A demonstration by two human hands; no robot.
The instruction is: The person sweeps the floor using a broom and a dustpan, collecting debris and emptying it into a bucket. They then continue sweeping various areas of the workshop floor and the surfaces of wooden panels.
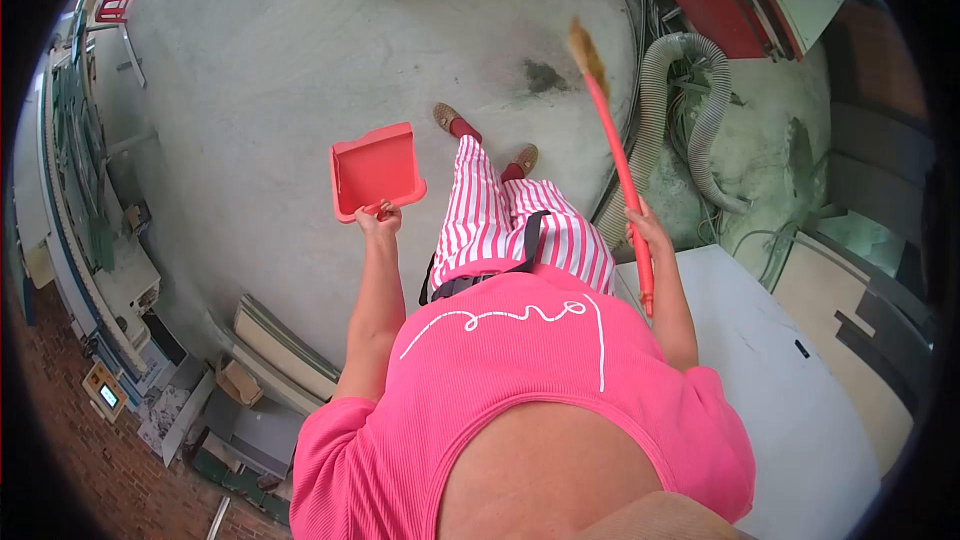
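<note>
Holding tools raised: left hand [379,219] clenched on the dustpan [373,170] handle, right hand [645,230] grasping the broom [615,145]; the pan's lip should probably meet the floor [300,70] flat.

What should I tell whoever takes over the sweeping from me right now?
Left hand grips the red dustpan by its handle; the pan looks empty.
Right hand grips the red-handled broom, bristles forward near the grey hose.
Done: nothing collected in the dustpan.
Left: a dark patch on the concrete floor ahead of the feet.
</note>
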